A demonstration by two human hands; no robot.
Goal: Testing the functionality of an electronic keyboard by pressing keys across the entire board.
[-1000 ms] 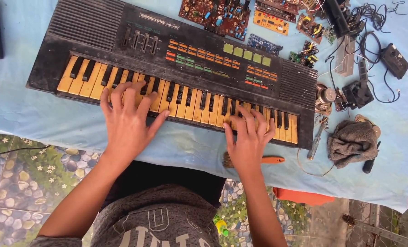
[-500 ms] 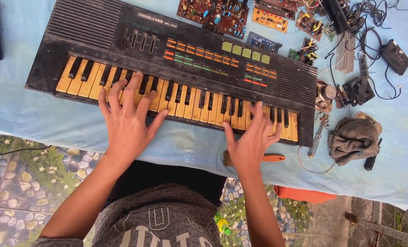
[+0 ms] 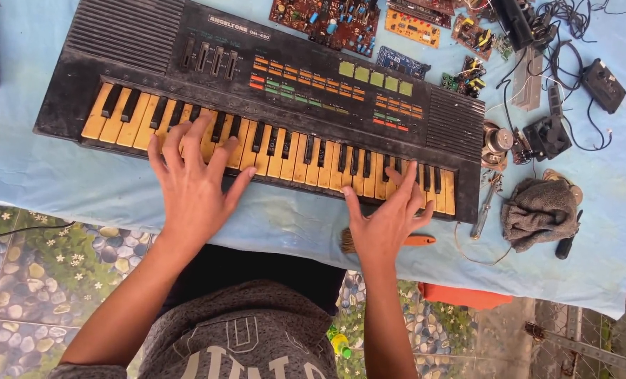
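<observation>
Here:
- One bench [image 3: 60, 175] under a pale blue cloth.
- One black keyboard [image 3: 144, 42] with yellowed keys, lying across the bench centre.
- Two hands, holding nothing: left hand [image 3: 190, 186] at 9 o'clock, fingers spread wide on the keys; right hand [image 3: 385, 217] at 4 o'clock, fingers splayed on the high keys.
- One grey rag [image 3: 537, 210] at 3 o'clock.
- Three circuit boards [image 3: 327, 21] at 12 o'clock.
- One orange-handled brush [image 3: 418, 241] just beside the right hand.
</observation>
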